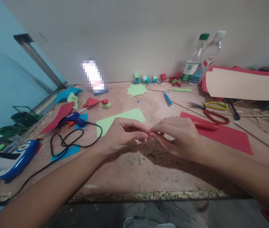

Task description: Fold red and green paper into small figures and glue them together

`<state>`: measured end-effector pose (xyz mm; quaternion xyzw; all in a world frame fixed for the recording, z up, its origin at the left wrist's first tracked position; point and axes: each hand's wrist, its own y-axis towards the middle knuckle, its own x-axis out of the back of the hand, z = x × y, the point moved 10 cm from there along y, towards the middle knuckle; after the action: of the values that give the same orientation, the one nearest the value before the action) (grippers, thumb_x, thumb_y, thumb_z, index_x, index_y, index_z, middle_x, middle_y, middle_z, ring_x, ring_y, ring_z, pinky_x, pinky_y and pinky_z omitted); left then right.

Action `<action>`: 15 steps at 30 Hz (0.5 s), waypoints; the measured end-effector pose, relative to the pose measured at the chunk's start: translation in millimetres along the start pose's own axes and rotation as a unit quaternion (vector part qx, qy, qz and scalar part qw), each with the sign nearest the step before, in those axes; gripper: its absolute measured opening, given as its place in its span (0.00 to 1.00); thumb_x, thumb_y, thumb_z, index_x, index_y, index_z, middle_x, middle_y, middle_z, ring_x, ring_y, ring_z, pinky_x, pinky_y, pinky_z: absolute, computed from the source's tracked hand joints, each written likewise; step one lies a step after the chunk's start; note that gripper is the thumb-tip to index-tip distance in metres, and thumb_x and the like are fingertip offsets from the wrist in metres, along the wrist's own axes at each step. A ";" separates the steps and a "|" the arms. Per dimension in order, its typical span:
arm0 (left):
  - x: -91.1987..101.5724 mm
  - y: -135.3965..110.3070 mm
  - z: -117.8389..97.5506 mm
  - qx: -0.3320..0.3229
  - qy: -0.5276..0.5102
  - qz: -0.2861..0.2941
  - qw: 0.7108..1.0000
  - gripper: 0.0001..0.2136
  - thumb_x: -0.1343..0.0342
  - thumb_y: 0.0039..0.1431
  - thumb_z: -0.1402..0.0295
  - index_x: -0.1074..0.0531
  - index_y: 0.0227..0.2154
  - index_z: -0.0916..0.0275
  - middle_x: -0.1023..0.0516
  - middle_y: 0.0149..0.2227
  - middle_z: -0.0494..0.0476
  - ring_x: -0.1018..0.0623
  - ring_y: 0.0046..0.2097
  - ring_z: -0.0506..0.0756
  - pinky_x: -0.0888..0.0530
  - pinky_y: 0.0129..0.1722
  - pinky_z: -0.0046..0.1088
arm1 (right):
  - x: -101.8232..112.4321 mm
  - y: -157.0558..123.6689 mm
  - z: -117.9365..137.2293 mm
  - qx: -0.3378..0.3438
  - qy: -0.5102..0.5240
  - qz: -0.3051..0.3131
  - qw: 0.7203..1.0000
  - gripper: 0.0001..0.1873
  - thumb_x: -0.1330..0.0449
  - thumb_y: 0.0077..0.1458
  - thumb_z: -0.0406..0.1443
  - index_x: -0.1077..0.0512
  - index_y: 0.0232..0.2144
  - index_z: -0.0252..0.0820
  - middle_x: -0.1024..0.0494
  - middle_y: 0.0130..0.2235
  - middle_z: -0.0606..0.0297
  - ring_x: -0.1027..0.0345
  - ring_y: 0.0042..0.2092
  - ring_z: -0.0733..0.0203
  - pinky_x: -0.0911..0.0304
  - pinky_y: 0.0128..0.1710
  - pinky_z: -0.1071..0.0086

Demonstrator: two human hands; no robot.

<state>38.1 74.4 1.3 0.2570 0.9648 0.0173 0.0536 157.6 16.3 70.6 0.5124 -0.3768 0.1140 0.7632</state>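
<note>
My left hand (pixel 122 133) and my right hand (pixel 177 134) meet above the middle of the wooden table (pixel 115 177). Between their fingertips they pinch a small red paper piece (pixel 149 135), mostly covered by the fingers. Behind my left hand lies a light green paper sheet (pixel 125 115). A red paper sheet (pixel 234 137) is by my right hand, with a red tube-like object (pixel 207 125) on it. Scissors (pixel 210 110) with yellow and red handles lie beyond that sheet. Green scraps (pixel 152 155) are scattered beneath my hands.
A glue gun (pixel 74 120) with a black cord and a blue-and-white tape dispenser (pixel 20 161) are at left. Small paper cubes (pixel 145 79), a lit phone (pixel 94 76) and two plastic bottles (pixel 191 68) stand along the wall. Stacked paper (pixel 241 84) lies at right.
</note>
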 end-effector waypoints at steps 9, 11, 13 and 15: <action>-1.3 -1.7 -6.1 -0.044 -0.006 -0.004 0.999 0.05 0.24 0.48 0.76 0.14 0.27 0.61 0.14 0.30 0.56 0.19 0.31 0.51 0.22 0.33 0.26 | -1.9 -2.9 -0.3 -0.006 0.013 -0.012 1.000 0.07 0.38 0.68 0.32 0.23 0.35 0.38 0.22 0.26 0.66 0.31 0.25 0.66 0.39 0.26 0.71; -0.5 -1.9 -7.3 -0.047 0.010 -0.007 0.999 0.05 0.24 0.48 0.75 0.14 0.28 0.61 0.14 0.30 0.56 0.19 0.32 0.51 0.23 0.33 0.25 | -1.2 -3.0 -0.4 -0.007 0.016 -0.017 1.000 0.06 0.38 0.67 0.31 0.23 0.35 0.37 0.22 0.26 0.66 0.31 0.25 0.66 0.39 0.27 0.71; 0.6 -2.5 -9.0 -0.052 0.035 -0.011 0.998 0.06 0.25 0.50 0.75 0.13 0.31 0.60 0.14 0.32 0.55 0.19 0.33 0.51 0.23 0.34 0.24 | -0.5 -2.9 -0.7 -0.010 0.021 -0.020 1.000 0.05 0.37 0.66 0.31 0.23 0.35 0.37 0.22 0.26 0.66 0.31 0.25 0.66 0.39 0.27 0.71; 0.1 -3.5 -13.8 -0.073 0.067 -0.008 0.995 0.07 0.25 0.51 0.75 0.12 0.33 0.58 0.13 0.33 0.55 0.19 0.34 0.51 0.24 0.35 0.24 | -0.3 -2.7 -0.7 -0.014 0.022 -0.020 0.999 0.05 0.37 0.66 0.30 0.22 0.35 0.37 0.22 0.26 0.66 0.32 0.25 0.66 0.39 0.26 0.72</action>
<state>34.7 71.3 14.8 0.2429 0.9644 0.1042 0.0076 159.2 15.7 68.4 0.5065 -0.3509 0.1043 0.7807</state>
